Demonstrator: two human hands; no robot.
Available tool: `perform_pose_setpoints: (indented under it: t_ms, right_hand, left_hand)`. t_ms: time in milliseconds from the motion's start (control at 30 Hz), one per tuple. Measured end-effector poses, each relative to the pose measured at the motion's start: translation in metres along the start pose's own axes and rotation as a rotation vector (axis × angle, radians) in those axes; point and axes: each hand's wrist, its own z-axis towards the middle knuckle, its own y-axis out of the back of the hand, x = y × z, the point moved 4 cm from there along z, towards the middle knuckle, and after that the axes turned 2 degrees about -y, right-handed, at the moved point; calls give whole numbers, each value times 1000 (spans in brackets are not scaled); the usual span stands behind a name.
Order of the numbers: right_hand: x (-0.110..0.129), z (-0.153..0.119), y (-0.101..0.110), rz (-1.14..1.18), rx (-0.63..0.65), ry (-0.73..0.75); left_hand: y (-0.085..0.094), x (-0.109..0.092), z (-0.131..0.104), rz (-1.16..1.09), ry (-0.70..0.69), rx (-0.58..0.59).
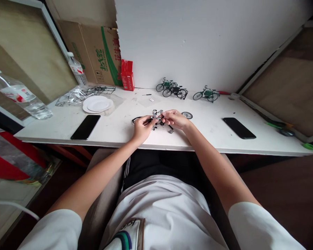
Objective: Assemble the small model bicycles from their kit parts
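My left hand (143, 128) has its fingers closed around a partly built model bicycle (156, 113), dark with silvery handlebar parts, just above the white table. From the other side, my right hand (175, 119) pinches at the front of the same model; its fingertips cover whatever small part lies there. A loose spoked wheel (187, 115) lies beyond my right hand. Small dark and grey parts (170, 130) rest on the table below the hands. Behind stand finished model bicycles: a green one (207, 94), a black one (175, 91) and another green one (167, 83).
On the left are a black phone (85, 127), white plates (97, 103), plastic part frames (99, 91) and a water bottle (21, 93). A second phone (239, 128) lies on the right. A red box (127, 75) and a cardboard carton (94, 52) stand at the back.
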Motion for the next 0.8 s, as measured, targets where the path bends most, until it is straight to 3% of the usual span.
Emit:
perform_pose_setpoints:
  t_ms: [300, 400, 633, 800]
  right_hand:
    - [3, -1, -2, -21, -65, -25]
    - [-1, 1, 3, -52, -172, -28]
    - [2, 5, 23, -155, -518, 143]
    - [5, 2, 24, -303, -595, 209]
  left_hand:
    - [-1, -2, 0, 13, 22, 6]
    - [0, 1, 1, 5, 39, -12]
    - [7, 9, 3, -24, 105, -176]
    - [18, 11, 13, -146, 278, -254]
